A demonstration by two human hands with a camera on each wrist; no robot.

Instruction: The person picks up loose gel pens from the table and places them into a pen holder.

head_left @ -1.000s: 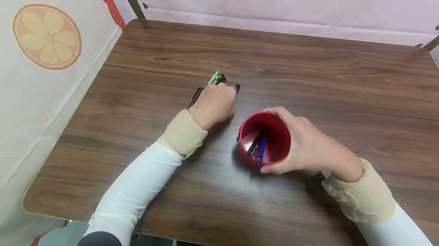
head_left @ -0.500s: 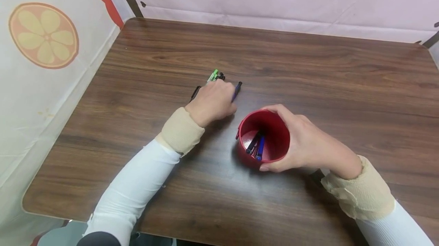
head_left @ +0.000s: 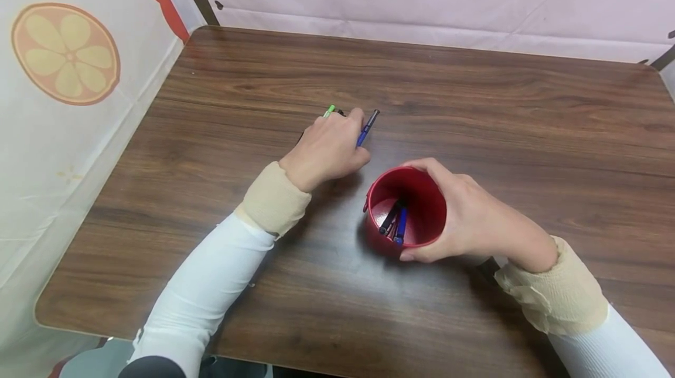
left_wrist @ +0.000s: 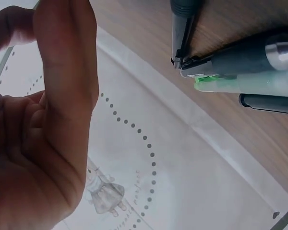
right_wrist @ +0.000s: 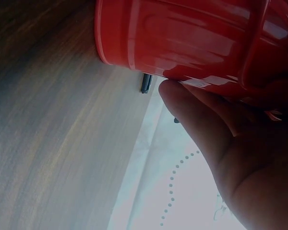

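Note:
My left hand (head_left: pixel 328 146) is over a small bunch of pens on the table and pinches a blue pen (head_left: pixel 367 128) between thumb and index finger. That pen slants up to the right, dark end away. Beyond the knuckles show the ends of a green pen (head_left: pixel 329 111) and a black pen (head_left: pixel 340 112); the left wrist view shows a black pen with a silver band (left_wrist: pixel 245 60) beside them. My right hand (head_left: pixel 469 214) grips a red bucket (head_left: pixel 377 240) by its side, mouth towards me. Inside lie a black pen (head_left: pixel 389 218) and a blue-capped pen (head_left: pixel 402 224).
The brown wood-grain table (head_left: pixel 474 114) has rounded corners. Printed white cloth (head_left: pixel 448 9) hangs along its far edge, and another cloth with an orange slice (head_left: pixel 65 54) hangs at the left. A grey seat (head_left: pixel 97 359) shows below the near edge.
The blue pen has shifted up and right and turned to a flatter slant, now showing more of its length. My left hand has moved slightly right. The right hand and bucket stay nearly still.

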